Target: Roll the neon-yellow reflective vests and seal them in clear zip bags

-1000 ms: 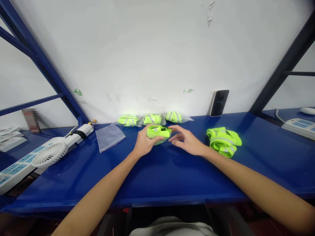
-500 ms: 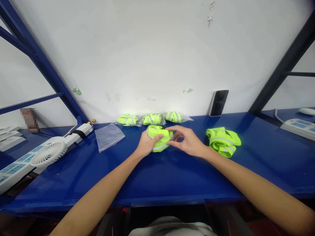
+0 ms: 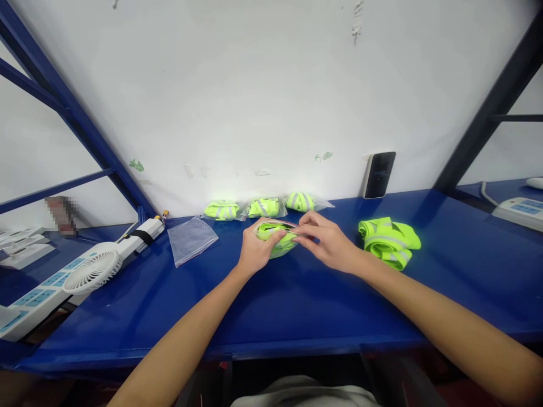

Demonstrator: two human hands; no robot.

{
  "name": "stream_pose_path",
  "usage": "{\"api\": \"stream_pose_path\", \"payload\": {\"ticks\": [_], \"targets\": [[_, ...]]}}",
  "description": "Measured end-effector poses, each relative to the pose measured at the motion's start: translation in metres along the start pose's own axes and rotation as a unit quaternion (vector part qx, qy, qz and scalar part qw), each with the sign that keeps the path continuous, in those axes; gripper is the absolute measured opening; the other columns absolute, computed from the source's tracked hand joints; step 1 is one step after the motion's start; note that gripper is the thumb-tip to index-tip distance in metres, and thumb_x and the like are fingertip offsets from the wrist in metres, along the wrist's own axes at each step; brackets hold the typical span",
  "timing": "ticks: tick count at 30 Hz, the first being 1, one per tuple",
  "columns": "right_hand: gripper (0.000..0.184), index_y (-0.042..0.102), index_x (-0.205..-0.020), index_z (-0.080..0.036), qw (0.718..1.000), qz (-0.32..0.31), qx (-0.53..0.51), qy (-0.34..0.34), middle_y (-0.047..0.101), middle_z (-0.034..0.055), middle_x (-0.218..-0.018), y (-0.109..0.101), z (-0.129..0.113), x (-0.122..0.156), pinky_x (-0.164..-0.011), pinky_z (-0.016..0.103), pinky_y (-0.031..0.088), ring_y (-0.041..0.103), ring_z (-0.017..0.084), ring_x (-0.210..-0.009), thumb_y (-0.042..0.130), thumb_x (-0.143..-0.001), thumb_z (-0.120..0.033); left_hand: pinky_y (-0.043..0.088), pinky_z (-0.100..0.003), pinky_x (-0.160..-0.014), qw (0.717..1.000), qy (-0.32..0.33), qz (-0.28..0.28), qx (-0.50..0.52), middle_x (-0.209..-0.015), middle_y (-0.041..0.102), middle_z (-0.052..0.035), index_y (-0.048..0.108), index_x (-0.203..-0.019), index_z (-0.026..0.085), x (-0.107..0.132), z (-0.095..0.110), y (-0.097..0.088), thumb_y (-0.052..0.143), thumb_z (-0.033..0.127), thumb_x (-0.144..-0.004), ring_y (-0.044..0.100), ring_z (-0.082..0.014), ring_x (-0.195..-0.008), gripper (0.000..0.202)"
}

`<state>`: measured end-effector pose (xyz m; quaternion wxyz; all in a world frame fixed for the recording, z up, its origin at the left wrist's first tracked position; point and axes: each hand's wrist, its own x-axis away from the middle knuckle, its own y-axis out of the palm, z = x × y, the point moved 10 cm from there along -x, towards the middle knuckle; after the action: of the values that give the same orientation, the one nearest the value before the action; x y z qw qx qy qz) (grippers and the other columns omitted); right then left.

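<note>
A folded neon-yellow reflective vest in a clear plastic bag [image 3: 278, 237] sits between my hands above the blue table [image 3: 271, 305]. My left hand [image 3: 255, 252] grips the bag from the left, thumb on top. My right hand [image 3: 326, 240] pinches the bag's upper edge with fingertips pressed together. Three bagged vests [image 3: 263, 207] lie in a row at the wall behind. A loose unbagged vest [image 3: 388, 242] lies to the right of my right hand.
An empty clear bag [image 3: 190, 238] lies left of my hands. A white handheld fan [image 3: 91, 271] and a power strip [image 3: 34, 291] sit at far left. A dark phone [image 3: 378, 174] leans on the wall. Another power strip [image 3: 517, 209] is at far right. Blue frame bars flank both sides.
The vest has gone into the clear bag between my hands. My right hand moved from beside the vest onto the bag's top edge and pinched it. The view shifted slightly.
</note>
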<state>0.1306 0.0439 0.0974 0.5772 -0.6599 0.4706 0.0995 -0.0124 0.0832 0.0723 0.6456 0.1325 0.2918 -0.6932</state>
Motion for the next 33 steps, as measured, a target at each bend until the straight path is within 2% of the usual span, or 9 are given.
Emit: {"api": "stream_pose_path", "payload": {"ticks": [4, 9, 13, 16, 21, 24, 26, 30, 33], "targets": [[0.022, 0.064, -0.095, -0.018, 0.999, -0.028, 0.017, -0.01, 0.05, 0.0078, -0.093, 0.003, -0.007, 0.0, -0.069, 0.032, 0.049, 0.052, 0.017, -0.075, 0.044, -0.099, -0.027, 0.052, -0.027, -0.073, 0.999, 0.026, 0.007, -0.034, -0.088, 0.074, -0.0054, 0.073, -0.093, 0.016, 0.002, 0.008, -0.001, 0.068, 0.04, -0.084, 0.068, -0.0178, -0.079, 0.027], [0.029, 0.065, -0.087, -0.018, 0.997, -0.057, 0.049, -0.01, 0.048, 0.0065, -0.09, 0.009, -0.007, 0.0, -0.067, 0.031, 0.047, 0.05, 0.015, -0.069, 0.043, -0.1, -0.031, 0.05, -0.027, -0.074, 0.98, 0.127, 0.018, -0.149, -0.085, 0.076, -0.0046, 0.075, -0.088, 0.018, 0.009, 0.029, 0.003, 0.059, 0.037, -0.092, 0.068, -0.0163, -0.077, 0.025], [0.021, 0.066, -0.106, -0.019, 0.997, -0.044, 0.056, -0.01, 0.051, 0.0084, -0.098, 0.014, -0.007, 0.0, -0.07, 0.032, 0.051, 0.055, 0.017, -0.075, 0.052, -0.096, -0.032, 0.045, -0.025, -0.063, 0.962, 0.139, 0.041, -0.232, -0.067, 0.07, -0.0026, 0.072, -0.075, 0.018, 0.01, 0.03, -0.001, 0.053, 0.041, -0.094, 0.062, -0.0129, -0.062, 0.035], [0.026, 0.064, -0.117, -0.023, 0.999, -0.038, 0.019, -0.003, 0.054, 0.0097, -0.108, 0.02, -0.006, 0.001, -0.076, 0.033, 0.054, 0.06, 0.019, -0.085, 0.059, -0.092, -0.03, 0.046, -0.025, -0.062, 0.961, 0.144, 0.044, -0.23, -0.065, 0.069, -0.0023, 0.069, -0.07, 0.018, 0.009, 0.031, -0.004, 0.051, 0.043, -0.095, 0.061, -0.0124, -0.059, 0.039], [0.018, 0.069, -0.104, -0.022, 0.998, -0.044, 0.025, -0.022, 0.063, 0.0096, -0.11, 0.03, -0.004, 0.002, -0.082, 0.037, 0.055, 0.065, 0.022, -0.093, 0.064, -0.089, -0.032, 0.051, -0.028, -0.071, 0.958, 0.203, 0.0, -0.203, -0.071, 0.073, -0.0049, 0.07, -0.07, 0.019, 0.012, 0.037, 0.004, 0.048, 0.037, -0.096, 0.068, -0.0158, -0.069, 0.038], [0.019, 0.07, -0.105, -0.023, 0.997, -0.019, 0.053, -0.048, 0.068, 0.0099, -0.112, 0.03, -0.002, 0.002, -0.086, 0.042, 0.055, 0.067, 0.025, -0.098, 0.063, -0.091, -0.032, 0.053, -0.033, -0.08, 0.962, 0.209, -0.033, -0.175, -0.08, 0.075, -0.0067, 0.071, -0.077, 0.019, 0.012, 0.035, 0.009, 0.046, 0.036, -0.097, 0.071, -0.0186, -0.081, 0.037], [0.018, 0.071, -0.105, -0.022, 0.998, 0.009, 0.027, -0.048, 0.068, 0.0104, -0.117, 0.027, 0.004, 0.002, -0.088, 0.041, 0.055, 0.067, 0.025, -0.103, 0.059, -0.093, -0.026, 0.053, -0.037, -0.088, 0.966, 0.197, -0.051, -0.162, -0.093, 0.076, -0.0084, 0.072, -0.091, 0.019, 0.011, 0.032, 0.011, 0.055, 0.042, -0.092, 0.07, -0.0219, -0.094, 0.028], [0.014, 0.073, -0.097, -0.022, 0.997, 0.073, -0.032, 0.011, 0.071, 0.009, -0.112, 0.016, 0.025, 0.005, -0.086, 0.038, 0.057, 0.069, 0.024, -0.101, 0.06, -0.09, -0.02, 0.046, -0.044, -0.105, 0.961, 0.181, -0.065, -0.197, -0.126, 0.065, -0.0126, 0.056, -0.129, 0.02, 0.008, 0.027, 0.011, 0.076, 0.045, -0.074, 0.058, -0.0281, -0.121, 0.064], [0.011, 0.072, -0.092, -0.023, 0.994, 0.082, -0.045, 0.055, 0.072, 0.0069, -0.107, 0.016, 0.036, 0.007, -0.085, 0.038, 0.057, 0.07, 0.023, -0.097, 0.061, -0.09, -0.023, 0.043, -0.044, -0.106, 0.965, 0.165, -0.048, -0.2, -0.126, 0.064, -0.0118, 0.061, -0.122, 0.019, 0.004, 0.022, 0.004, 0.067, 0.036, -0.084, 0.058, -0.0263, -0.121, 0.042]]}}
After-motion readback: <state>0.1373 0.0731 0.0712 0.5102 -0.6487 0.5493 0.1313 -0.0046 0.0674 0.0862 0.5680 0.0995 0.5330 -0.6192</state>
